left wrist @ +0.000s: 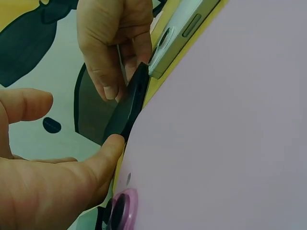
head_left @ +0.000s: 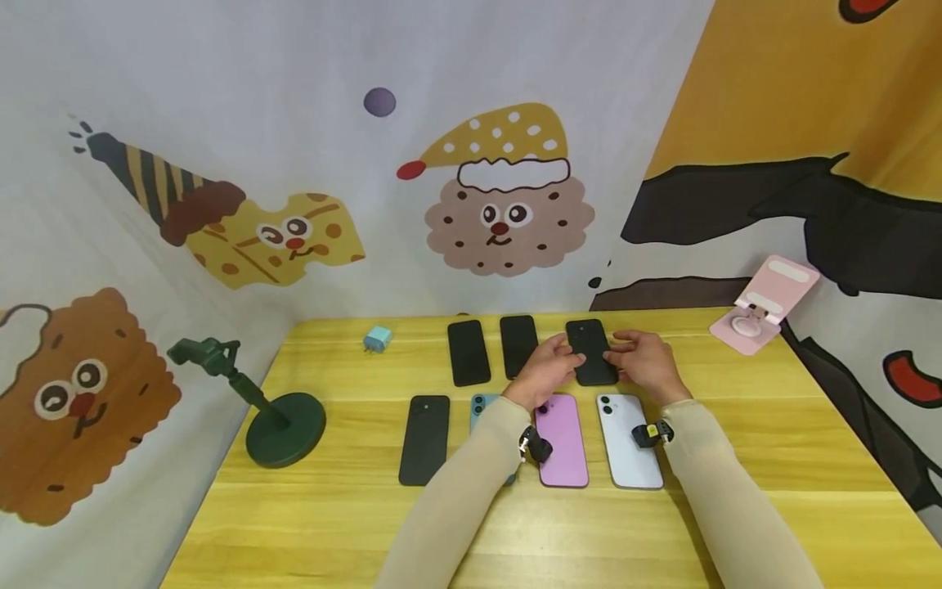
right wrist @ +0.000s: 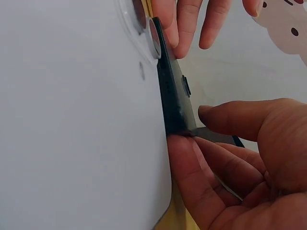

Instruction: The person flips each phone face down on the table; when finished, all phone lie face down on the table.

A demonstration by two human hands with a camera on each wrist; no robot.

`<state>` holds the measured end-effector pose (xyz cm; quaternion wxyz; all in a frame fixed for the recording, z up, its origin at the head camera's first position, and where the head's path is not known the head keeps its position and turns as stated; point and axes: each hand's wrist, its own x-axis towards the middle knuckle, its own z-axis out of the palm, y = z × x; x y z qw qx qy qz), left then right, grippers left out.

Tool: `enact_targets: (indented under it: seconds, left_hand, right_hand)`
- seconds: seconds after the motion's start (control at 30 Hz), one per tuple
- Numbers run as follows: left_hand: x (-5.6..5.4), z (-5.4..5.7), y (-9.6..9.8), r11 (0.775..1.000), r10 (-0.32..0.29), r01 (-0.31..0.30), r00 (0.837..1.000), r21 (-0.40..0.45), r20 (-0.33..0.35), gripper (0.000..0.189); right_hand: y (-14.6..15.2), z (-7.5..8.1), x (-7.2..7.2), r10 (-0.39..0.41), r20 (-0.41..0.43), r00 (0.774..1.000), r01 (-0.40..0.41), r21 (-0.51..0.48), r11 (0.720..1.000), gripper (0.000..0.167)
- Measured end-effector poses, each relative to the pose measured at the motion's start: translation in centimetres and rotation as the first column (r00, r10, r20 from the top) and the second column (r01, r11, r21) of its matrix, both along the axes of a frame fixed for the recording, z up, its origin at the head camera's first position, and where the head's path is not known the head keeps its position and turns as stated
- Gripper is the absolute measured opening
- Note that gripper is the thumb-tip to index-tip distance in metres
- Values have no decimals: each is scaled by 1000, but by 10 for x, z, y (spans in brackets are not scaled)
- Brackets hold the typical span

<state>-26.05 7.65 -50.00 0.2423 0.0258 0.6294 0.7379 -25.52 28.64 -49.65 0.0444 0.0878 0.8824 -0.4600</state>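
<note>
A black phone (head_left: 591,352) lies back side up at the right end of the back row, its cameras toward the wall. My left hand (head_left: 546,372) is at its left side, with one fingertip touching the edge in the left wrist view. On the opposite side is my right hand (head_left: 648,366), its fingers against the phone's edge. The right wrist view shows the right thumb (right wrist: 230,115) apart from the phone. Below my hands lie a pink phone (head_left: 562,442) and a white phone (head_left: 625,433). My left forearm partly covers a blue phone (head_left: 482,402).
Two dark phones, one left (head_left: 468,352) and one middle (head_left: 518,337), lie in the back row. Another black phone (head_left: 424,440) starts the front row. A green stand (head_left: 287,429), a blue charger (head_left: 378,338) and a pink folding stand (head_left: 765,303) are on the wooden table (head_left: 294,523).
</note>
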Motion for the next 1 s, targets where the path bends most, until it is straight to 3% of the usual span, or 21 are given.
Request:
enact_targets:
  seconds: [0.3, 0.7, 1.0]
  left_hand:
    - [0, 1, -7, 997, 5, -8, 999, -71, -35, 77]
    - [8, 15, -10, 979, -4, -7, 998, -204, -56, 69]
    - [7, 16, -23, 994, 32, -43, 993, -105, -110, 58]
  right_hand:
    - [-4, -4, -1, 20, 37, 999, -19, -38, 999, 62]
    - [-4, 1, 1, 51, 75, 996, -43, -99, 994, 64]
    - [-10, 12, -2, 98, -19, 995, -98, -23, 995, 63]
